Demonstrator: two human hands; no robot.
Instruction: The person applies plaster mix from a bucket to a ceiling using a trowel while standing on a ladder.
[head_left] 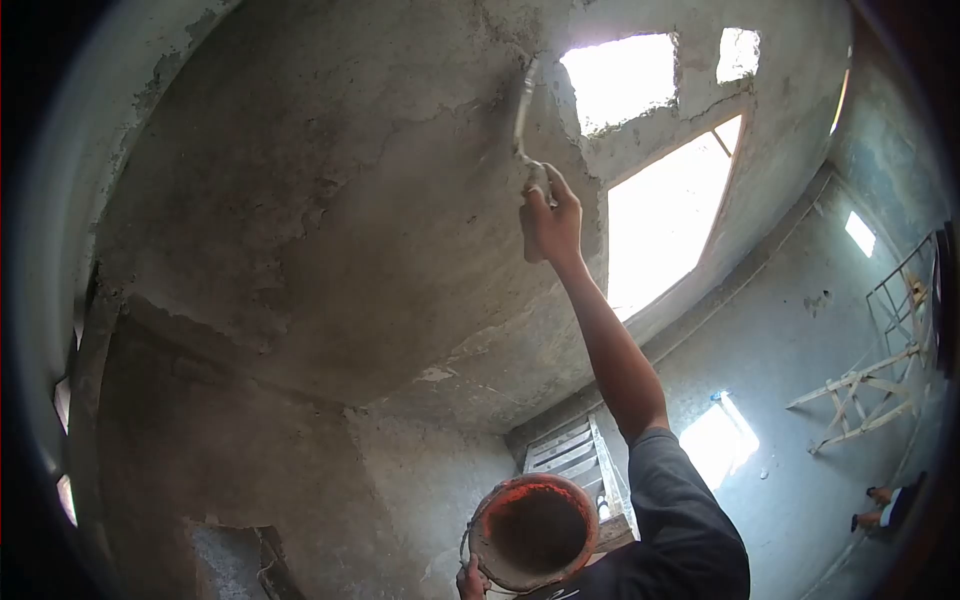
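Note:
My right hand [550, 215] is raised high and closed around the handle of a trowel [524, 108], whose blade shows nearly edge-on against the grey plastered wall [400, 200]. The trowel's tip points up beside a bright square opening. Low in the view, my left hand [472, 580] grips the side of an orange bucket [590, 505] close to my body. Grey mortar coats the bucket's rim and inside; how much it contains is hard to tell in the dark interior.
Two openings, one square [620, 85] and one larger [665, 225], let in glare right of my hand. A slatted wooden platform [560, 450] stands behind the bucket. At far right are a metal scaffold frame [865, 385] and another person's feet [875, 510].

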